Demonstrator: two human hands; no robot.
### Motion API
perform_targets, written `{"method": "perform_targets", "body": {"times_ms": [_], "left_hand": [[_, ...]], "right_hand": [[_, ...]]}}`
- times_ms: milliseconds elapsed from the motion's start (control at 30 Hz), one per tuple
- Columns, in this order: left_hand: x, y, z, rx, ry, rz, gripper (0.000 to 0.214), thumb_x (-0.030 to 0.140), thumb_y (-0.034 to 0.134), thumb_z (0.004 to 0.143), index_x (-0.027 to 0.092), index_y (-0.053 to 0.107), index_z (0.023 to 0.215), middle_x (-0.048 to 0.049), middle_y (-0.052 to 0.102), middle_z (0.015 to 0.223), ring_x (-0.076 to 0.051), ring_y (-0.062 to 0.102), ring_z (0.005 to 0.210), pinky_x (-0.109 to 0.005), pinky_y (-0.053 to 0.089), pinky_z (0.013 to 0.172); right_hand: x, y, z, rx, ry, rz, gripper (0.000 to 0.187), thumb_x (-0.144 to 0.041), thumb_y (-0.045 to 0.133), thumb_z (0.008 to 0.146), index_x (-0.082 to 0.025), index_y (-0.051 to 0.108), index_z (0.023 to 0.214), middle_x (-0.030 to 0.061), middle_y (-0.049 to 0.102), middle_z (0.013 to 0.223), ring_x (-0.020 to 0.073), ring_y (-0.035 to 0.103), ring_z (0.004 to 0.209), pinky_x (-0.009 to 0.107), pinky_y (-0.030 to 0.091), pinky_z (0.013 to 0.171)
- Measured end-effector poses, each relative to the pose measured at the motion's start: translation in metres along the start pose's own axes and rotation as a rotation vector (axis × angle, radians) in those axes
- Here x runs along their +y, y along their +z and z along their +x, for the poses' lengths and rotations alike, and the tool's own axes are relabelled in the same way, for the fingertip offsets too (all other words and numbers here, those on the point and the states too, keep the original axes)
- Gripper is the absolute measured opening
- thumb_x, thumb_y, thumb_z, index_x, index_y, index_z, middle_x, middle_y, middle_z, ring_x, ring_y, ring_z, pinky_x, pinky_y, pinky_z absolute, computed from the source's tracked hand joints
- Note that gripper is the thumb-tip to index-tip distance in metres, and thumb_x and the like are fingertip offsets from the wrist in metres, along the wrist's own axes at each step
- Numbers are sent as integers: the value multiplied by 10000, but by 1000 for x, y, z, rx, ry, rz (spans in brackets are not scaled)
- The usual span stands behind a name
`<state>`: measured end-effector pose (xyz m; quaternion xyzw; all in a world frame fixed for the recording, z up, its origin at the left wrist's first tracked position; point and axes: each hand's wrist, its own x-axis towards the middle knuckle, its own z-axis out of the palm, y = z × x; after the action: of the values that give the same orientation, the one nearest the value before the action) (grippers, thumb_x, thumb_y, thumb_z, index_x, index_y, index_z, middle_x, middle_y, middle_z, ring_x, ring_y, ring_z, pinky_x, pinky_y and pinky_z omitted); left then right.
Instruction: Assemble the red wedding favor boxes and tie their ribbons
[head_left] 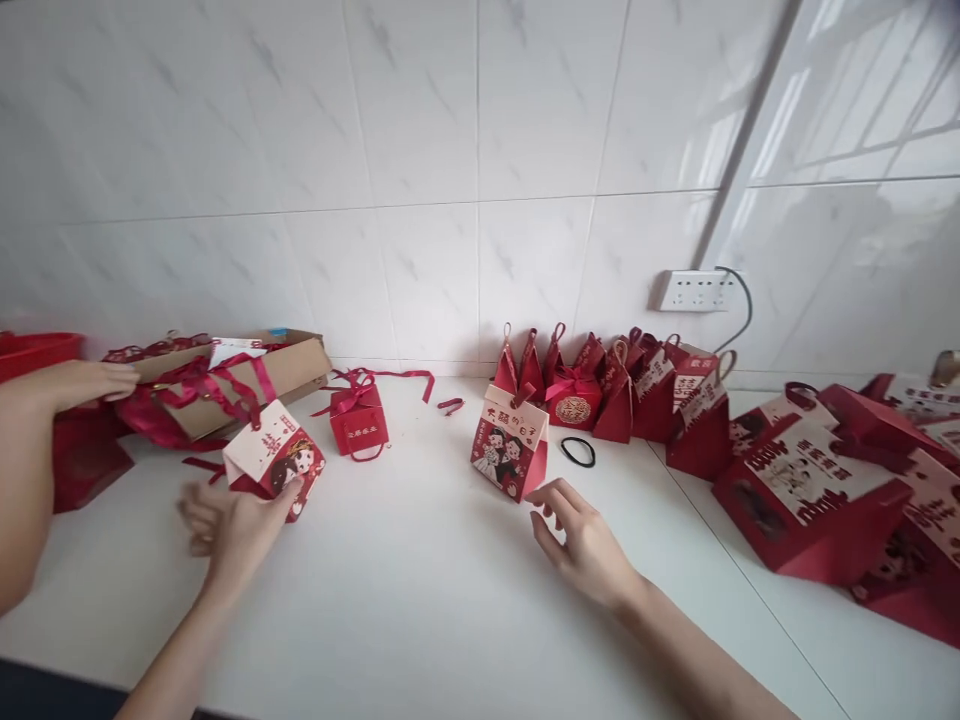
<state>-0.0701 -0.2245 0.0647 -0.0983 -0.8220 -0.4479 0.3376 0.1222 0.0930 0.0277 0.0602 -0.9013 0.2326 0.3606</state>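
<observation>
My left hand [244,525] is at a red and white gift box [277,455] with a cartoon figure printed on it. The thumb presses against the box's front, and the box is tilted; the other fingers are blurred. My right hand [581,545] has its fingers bent and apart with nothing in them. Just beyond its fingertips stands a similar gift box [510,445] with a printed couple, upright and topped by a small ribbon loop. Between the two boxes, farther back, sits a small red cube box [358,418] tied with a ribbon bow.
Another person's arm [45,420] reaches in from the left over a red bag. Behind lies a cardboard box [296,365] with ribbons. Several red favour boxes [615,390] line the wall; larger ones [810,490] stand right. A black hair tie [578,452] lies on the white table [420,600].
</observation>
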Motion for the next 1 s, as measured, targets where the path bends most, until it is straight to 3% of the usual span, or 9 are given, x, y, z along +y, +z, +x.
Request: {"method": "perform_targets", "body": {"times_ms": [67, 200, 300, 433, 600, 700, 767, 900, 1000], "left_hand": [[33, 11, -18, 122, 134, 0, 560, 419, 688, 737, 251, 385, 1176, -129, 233, 1487, -476, 86, 1409, -697, 230, 1042], [101, 76, -57, -336, 513, -267, 466, 305, 581, 830, 229, 415, 1258, -122, 440, 1395, -304, 407, 1327, -506, 320, 1123], [129, 137, -69, -555, 284, -424, 543, 330, 563, 824, 206, 365, 1314, -143, 389, 1452, -296, 351, 1375, -492, 340, 1112], [144, 183, -67, -550, -72, -564, 570, 320, 534, 833, 198, 329, 1350, -145, 368, 1470, -262, 350, 1380, -432, 335, 1117], [159, 168, -74, -676, -17, -592, 439, 366, 579, 796, 170, 490, 1179, -93, 652, 1025, -232, 629, 970, -378, 502, 866], [165, 142, -80, -832, 165, -568, 247, 400, 562, 805, 170, 602, 887, -34, 633, 800, -187, 611, 777, -319, 507, 742], [166, 126, -81, -808, 276, -531, 201, 373, 577, 784, 173, 600, 793, -22, 590, 756, -178, 589, 755, -302, 501, 709], [166, 107, -85, -739, 357, -714, 254, 319, 610, 771, 185, 568, 984, -48, 638, 927, -187, 638, 886, -297, 535, 751], [165, 104, -89, -658, 396, -806, 225, 212, 644, 783, 192, 552, 987, -27, 676, 892, -152, 675, 812, -259, 558, 707]], "right_hand": [[2, 2, 2, -7, 47, 4, 138, -166, 433, 888, -196, 545, 963, 65, 612, 880, 150, 613, 669, 279, 532, 560], [7, 4, 2, -47, 107, 45, 153, -166, 421, 879, -202, 550, 953, 65, 603, 895, 148, 607, 689, 288, 540, 605], [13, 4, 1, -24, 154, 56, 147, -188, 417, 881, -204, 546, 949, 69, 589, 892, 160, 610, 726, 298, 546, 618], [24, 3, 2, 97, 213, 67, 151, -240, 430, 889, -207, 503, 1018, 103, 564, 1013, 203, 617, 874, 368, 568, 712], [20, -4, 8, 303, 286, 165, 547, -340, 495, 893, -179, 248, 1355, 195, 420, 1352, 275, 478, 1238, 468, 490, 952], [6, -17, 11, 398, 360, 264, 345, -329, 413, 947, -191, 347, 1256, 117, 591, 1100, 207, 622, 957, 361, 539, 781], [-3, -23, 11, 417, 363, 281, 178, -315, 370, 967, -210, 444, 1090, 37, 607, 871, 155, 611, 723, 287, 514, 636], [-11, -21, 7, 321, 215, 295, 155, -219, 401, 950, -221, 428, 1102, -102, 345, 519, 97, 362, 390, 212, 322, 390], [-14, -14, 4, 360, 62, 254, 325, -135, 458, 906, -210, 375, 1211, -50, 458, 653, 102, 427, 467, 216, 341, 396]]}}
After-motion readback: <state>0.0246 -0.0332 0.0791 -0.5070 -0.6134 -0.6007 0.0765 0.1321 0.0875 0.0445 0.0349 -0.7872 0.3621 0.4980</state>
